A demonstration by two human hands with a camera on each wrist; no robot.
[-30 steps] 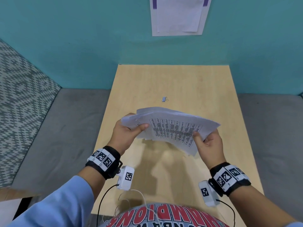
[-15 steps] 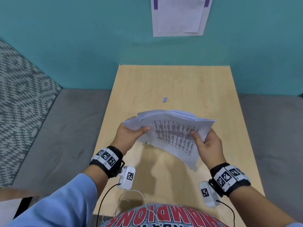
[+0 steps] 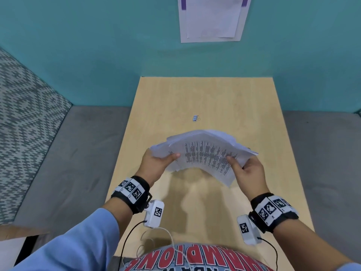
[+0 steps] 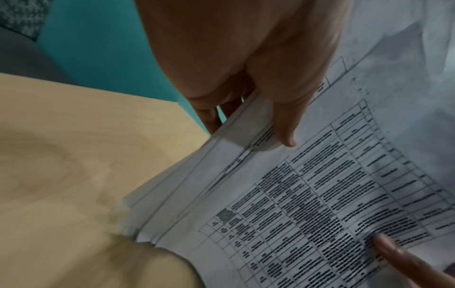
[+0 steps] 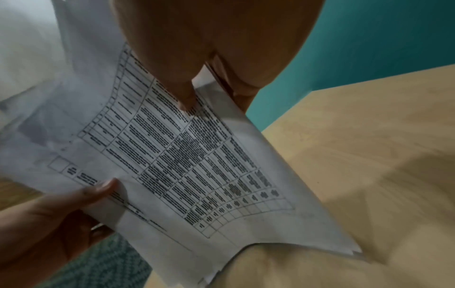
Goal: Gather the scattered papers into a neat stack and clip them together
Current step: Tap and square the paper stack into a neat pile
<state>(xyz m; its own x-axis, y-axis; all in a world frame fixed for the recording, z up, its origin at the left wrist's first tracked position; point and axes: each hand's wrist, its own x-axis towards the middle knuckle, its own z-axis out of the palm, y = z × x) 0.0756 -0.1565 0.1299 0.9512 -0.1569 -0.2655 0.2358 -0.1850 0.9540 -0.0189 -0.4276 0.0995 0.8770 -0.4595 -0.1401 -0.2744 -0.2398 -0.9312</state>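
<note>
White printed papers (image 3: 205,155), a loose and uneven stack with a table of dark text on the top sheet, are held in the air at the centre of the head view, above the pale wooden bench (image 3: 244,102). Their edges do not line up; several sheets fan out at the upper side and at the lower right corner.

The left hand (image 3: 156,165) grips the left edge of the stack, thumb pressed on the top sheet and fingers curled underneath. In the left wrist view the left hand (image 4: 246,58) fills the upper middle of the frame, its thumb lying on the margin of the papers (image 4: 307,194) while other fingers show behind the sheet edges.

The right hand (image 3: 248,173) grips the right edge in the same way, thumb on the printed table and fingers below. In the right wrist view the right hand (image 5: 209,39) sits at the top of the frame, thumb tip on the papers (image 5: 197,165), and the left hand (image 5: 49,224) appears in the lower left, pinching the opposite edge.

A small blue binder clip (image 3: 196,118) lies on the bench above the papers in the head view, well apart from both hands. Both wrists wear black bands with square coded markers. A white sheet (image 3: 213,18) hangs on the teal wall (image 3: 97,45) at the top of the frame.
</note>
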